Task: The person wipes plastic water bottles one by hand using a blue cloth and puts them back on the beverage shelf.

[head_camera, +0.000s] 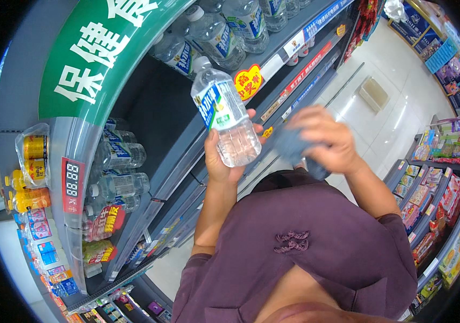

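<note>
A clear plastic drink bottle (226, 117) with a white cap and a blue, white and green label is gripped near its base by my left hand (224, 161). It stands tilted in front of the shelf edge. To its right, my right hand (329, 141) is blurred and closed around a bunched grey-blue cloth (294, 147), apart from the bottle. Similar bottles (218, 40) stand on the shelf just beyond. More of them (121, 155) are at the left, behind the curved green sign.
A shelf edge (272, 66) with price strips runs diagonally past the bottle. The curved green sign (93, 52) rises at left. A translucent box (374, 93) lies on the tiled floor. Snack racks (427, 198) stand at right, canned drinks (35, 157) at far left.
</note>
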Tool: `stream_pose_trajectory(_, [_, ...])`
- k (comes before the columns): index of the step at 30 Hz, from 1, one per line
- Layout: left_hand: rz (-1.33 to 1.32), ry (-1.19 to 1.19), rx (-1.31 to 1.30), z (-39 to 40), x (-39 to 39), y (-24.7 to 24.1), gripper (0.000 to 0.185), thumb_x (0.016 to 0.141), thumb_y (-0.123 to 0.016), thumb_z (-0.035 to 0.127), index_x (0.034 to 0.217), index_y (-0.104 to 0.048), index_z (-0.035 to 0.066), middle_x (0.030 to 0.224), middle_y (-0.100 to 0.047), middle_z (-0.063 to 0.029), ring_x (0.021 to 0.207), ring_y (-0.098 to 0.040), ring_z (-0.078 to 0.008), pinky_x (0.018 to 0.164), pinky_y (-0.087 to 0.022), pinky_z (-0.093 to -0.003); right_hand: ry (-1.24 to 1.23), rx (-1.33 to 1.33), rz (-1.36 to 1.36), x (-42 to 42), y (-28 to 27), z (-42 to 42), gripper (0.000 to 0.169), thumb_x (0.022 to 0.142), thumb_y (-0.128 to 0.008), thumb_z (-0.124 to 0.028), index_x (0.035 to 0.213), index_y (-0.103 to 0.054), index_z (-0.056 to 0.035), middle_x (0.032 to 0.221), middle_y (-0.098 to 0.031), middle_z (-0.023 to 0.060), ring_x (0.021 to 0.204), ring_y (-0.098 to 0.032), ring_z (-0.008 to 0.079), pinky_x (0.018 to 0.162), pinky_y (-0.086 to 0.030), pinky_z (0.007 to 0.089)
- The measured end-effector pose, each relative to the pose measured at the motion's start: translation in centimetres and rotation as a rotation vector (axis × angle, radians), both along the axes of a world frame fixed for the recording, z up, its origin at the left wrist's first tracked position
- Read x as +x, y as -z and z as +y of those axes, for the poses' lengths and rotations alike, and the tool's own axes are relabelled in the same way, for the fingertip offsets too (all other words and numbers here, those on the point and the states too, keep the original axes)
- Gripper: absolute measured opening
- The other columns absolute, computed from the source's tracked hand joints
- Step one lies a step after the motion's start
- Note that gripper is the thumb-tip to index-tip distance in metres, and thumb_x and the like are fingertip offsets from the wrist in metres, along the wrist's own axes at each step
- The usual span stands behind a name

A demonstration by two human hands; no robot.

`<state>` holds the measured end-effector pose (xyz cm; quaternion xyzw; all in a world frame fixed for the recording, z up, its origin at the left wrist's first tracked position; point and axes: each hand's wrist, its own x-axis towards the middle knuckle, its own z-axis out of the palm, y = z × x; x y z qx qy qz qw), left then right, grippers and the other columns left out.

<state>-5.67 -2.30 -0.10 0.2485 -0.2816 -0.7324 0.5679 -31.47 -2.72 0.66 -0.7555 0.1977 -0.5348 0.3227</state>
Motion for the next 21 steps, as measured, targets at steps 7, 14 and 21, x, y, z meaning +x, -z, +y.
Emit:
stream_pose_trajectory(7, [0.047,0.205,0.155,2.4,-0.1,3.4,0.085,0.084,-0.072,0.040,0.150,-0.035,0.000,0.139,-0.055,-0.0213,0.122,-0.060,-0.0343,0.105,-0.049,-0.0469,0.339,0.042,-0.308,0.7,-3.7,-4.2,0.029,0.092,-0.069,-0.010,0.118,-0.065,0.0001,0.130,-0.055,0.0117,0.120,-0.053,0.0225,0.104,-0.040,0.0344])
stream_pose_trajectory(14, [-0.114,0.248,-0.004,2.7,-2.0,1.1,0.068,0.104,-0.049,0.033,0.157,-0.017,0.005,0.152,-0.040,-0.0190,0.138,-0.046,-0.0332,0.114,-0.038,-0.0505,0.403,-0.012,-0.192,4.7,-3.8,-5.6,0.027,0.083,-0.078,-0.011,0.108,-0.072,-0.0026,0.114,-0.065,0.0111,0.111,-0.058,0.0253,0.099,-0.044,0.0344])
stream_pose_trajectory(21, [-0.204,0.071,-0.047,3.0,-1.8,-0.1,0.062,0.105,-0.045,0.038,0.154,-0.026,0.005,0.148,-0.045,-0.0163,0.135,-0.049,-0.0317,0.113,-0.039,-0.0497,0.392,-0.251,-0.086,5.9,-4.2,-5.0,0.034,0.075,-0.081,-0.009,0.108,-0.074,-0.0053,0.129,-0.066,0.0115,0.121,-0.056,0.0322,0.101,-0.046,0.0407])
